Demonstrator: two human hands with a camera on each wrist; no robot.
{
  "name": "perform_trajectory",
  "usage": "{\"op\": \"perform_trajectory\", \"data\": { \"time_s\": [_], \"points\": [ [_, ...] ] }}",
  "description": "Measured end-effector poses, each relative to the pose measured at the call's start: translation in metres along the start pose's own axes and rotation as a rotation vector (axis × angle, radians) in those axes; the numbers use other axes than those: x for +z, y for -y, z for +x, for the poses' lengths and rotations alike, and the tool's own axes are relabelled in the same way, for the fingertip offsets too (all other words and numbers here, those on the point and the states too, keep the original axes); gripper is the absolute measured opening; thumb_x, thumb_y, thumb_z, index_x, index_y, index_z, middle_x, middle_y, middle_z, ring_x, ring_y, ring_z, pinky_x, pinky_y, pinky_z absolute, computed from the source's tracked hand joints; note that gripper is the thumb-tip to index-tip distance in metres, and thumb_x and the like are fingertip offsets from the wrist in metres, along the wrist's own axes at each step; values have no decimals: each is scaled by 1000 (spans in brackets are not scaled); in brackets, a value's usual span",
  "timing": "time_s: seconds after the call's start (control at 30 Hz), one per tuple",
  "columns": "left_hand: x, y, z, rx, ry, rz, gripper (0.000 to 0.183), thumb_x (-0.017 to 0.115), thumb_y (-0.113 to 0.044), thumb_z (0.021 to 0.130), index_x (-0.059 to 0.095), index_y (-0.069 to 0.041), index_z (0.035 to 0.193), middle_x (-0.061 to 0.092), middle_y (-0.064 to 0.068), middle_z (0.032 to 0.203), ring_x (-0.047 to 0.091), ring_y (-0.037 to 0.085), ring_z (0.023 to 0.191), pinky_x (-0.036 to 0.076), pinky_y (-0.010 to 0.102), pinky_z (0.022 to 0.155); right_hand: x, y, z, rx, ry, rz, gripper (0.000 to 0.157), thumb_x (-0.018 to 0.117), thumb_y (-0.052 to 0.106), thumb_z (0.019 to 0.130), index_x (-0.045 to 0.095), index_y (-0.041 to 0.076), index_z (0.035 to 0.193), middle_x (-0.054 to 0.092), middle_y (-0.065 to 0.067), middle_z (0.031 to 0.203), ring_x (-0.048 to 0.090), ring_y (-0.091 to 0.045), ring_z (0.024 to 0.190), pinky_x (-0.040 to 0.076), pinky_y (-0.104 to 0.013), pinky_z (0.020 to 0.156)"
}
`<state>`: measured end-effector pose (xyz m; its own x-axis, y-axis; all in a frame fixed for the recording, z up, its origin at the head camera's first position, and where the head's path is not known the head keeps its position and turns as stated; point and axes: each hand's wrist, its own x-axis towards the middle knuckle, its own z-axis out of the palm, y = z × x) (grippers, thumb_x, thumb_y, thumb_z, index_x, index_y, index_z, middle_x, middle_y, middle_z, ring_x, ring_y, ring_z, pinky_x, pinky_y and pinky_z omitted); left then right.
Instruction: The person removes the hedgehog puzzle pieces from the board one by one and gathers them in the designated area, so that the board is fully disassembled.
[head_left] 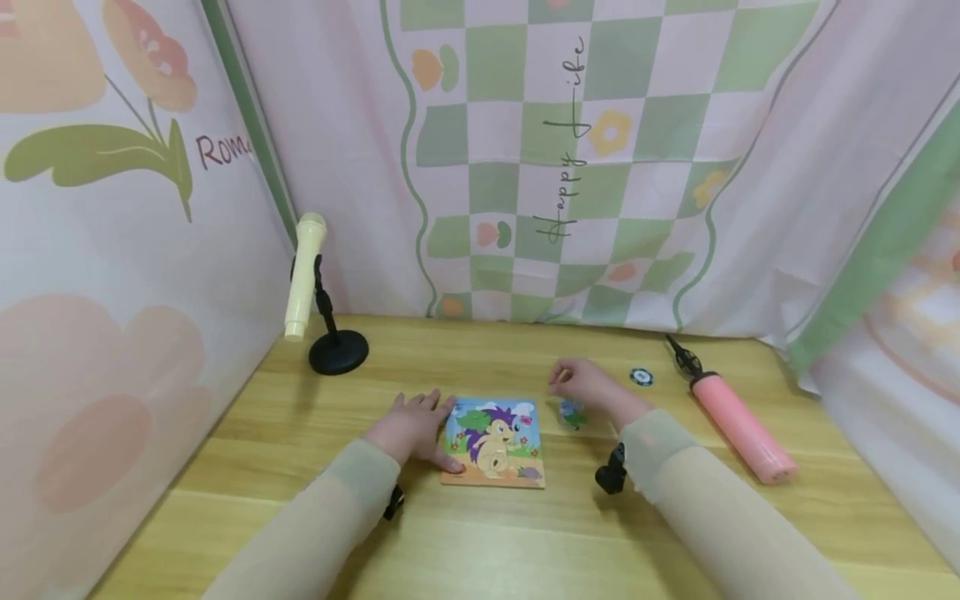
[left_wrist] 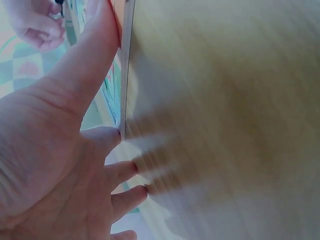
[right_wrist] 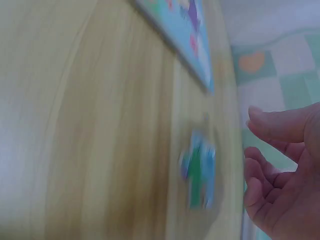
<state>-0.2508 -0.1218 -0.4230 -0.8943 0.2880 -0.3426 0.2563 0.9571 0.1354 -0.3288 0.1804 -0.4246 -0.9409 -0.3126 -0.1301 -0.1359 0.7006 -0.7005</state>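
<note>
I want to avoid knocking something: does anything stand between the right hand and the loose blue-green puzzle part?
Nothing visible does. The right wrist view shows only open space between the right hand and the puzzle part on the table.

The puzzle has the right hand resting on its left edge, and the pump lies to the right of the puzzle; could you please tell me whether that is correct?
Not quite: the head view shows the left hand on the left edge of the puzzle; the pump does lie to its right.
</note>
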Motion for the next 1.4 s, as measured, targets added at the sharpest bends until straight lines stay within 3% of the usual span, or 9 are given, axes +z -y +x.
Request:
{"op": "perform_trajectory", "data": {
  "time_s": [0.33, 0.6, 0.87, 1.07, 1.4],
  "points": [
    [4, 2, 4, 8, -4, -9, 121, 71, -77, 65, 21, -20, 159, 18, 11, 163, 18, 33, 147, 4, 56, 117, 41, 38, 9, -86, 89, 2, 15, 74, 9, 88, 68, 6, 101, 65, -6, 93, 61, -21, 82, 53, -36, 70],
    [5, 6, 6, 11, 2, -12, 122, 69, -80, 64, 18, -22, 160, 15, 12, 163, 15, 37, 147, 6, 59, 116, 70, 49, 9, -169, 85, -106, 31, 87, 17, 76, 69, 14, 102, 61, -3, 97, 57, -20, 88, 51, -38, 75],
    [5, 9, 4, 12, 22, -33, 121, 68, -80, 66, 15, -25, 160, 10, 11, 164, 11, 36, 148, 7, 61, 115, 84, 54, 12, -268, 89, -166, 31, 88, 16, 75, 71, 16, 100, 61, -3, 100, 55, -20, 92, 50, -42, 81],
    [5, 9, 4, 8, 25, -40, 121, 69, -79, 66, 15, -24, 160, 11, 11, 164, 11, 36, 148, 8, 62, 115, 91, 59, 13, -233, 90, -138, 28, 86, 10, 76, 70, 14, 98, 58, -3, 96, 53, -20, 89, 48, -40, 79],
    [5, 9, 4, -5, 32, -49, 121, 69, -79, 66, 14, -26, 160, 8, 10, 165, 9, 35, 148, 9, 61, 115, 94, 64, 14, -170, 72, -115, 25, 85, 7, 76, 67, 13, 92, 55, -2, 101, 53, -22, 98, 47, -44, 91]
  ]
}}
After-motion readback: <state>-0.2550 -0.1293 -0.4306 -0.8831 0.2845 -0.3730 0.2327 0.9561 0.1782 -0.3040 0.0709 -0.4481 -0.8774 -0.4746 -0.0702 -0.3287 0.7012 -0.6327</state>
